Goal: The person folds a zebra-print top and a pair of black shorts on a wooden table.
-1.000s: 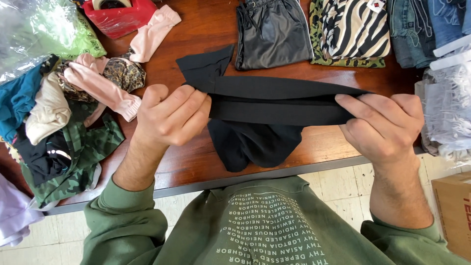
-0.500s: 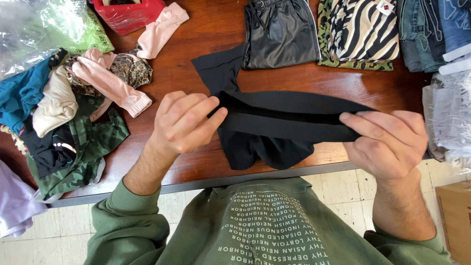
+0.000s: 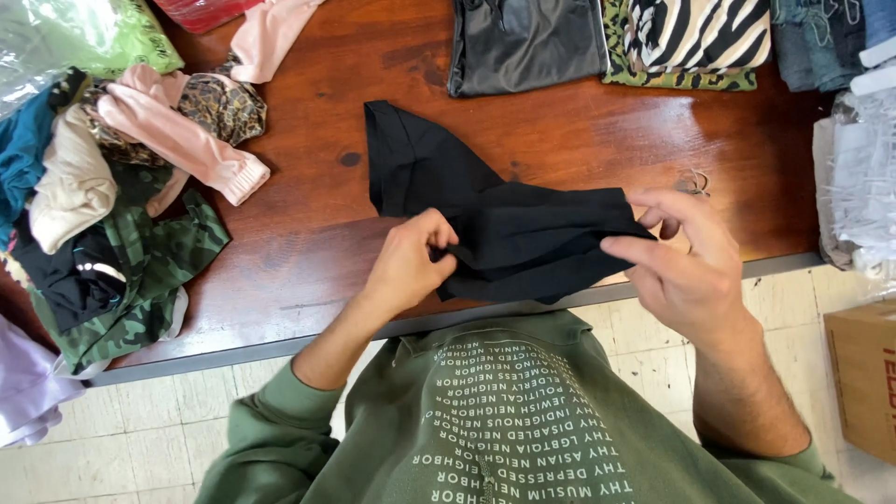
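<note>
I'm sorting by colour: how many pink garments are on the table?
2: one pink garment with a ribbed cuff lies on the clothes pile at the left, another pink garment lies at the table's far edge. More may be buried in the pile.

A reddish-brown wooden counter (image 3: 308, 233) with a grey front edge carries the clothing. A black garment (image 3: 439, 182) lies on it near the middle, its near part bunched at the counter's front edge. At the far edge lie a folded dark grey leather-look piece (image 3: 523, 42), a zebra-striped garment (image 3: 700, 33) on a green patterned one, and folded denim (image 3: 817, 42). At the left sits a heap: a camouflage garment (image 3: 140, 271), a pink sleeve with a ribbed cuff (image 3: 177, 140), a leopard-print piece (image 3: 219, 107), a cream piece (image 3: 70, 182) and a teal one (image 3: 19, 154). Clear plastic bags (image 3: 854, 187) rest at the right end.
</note>
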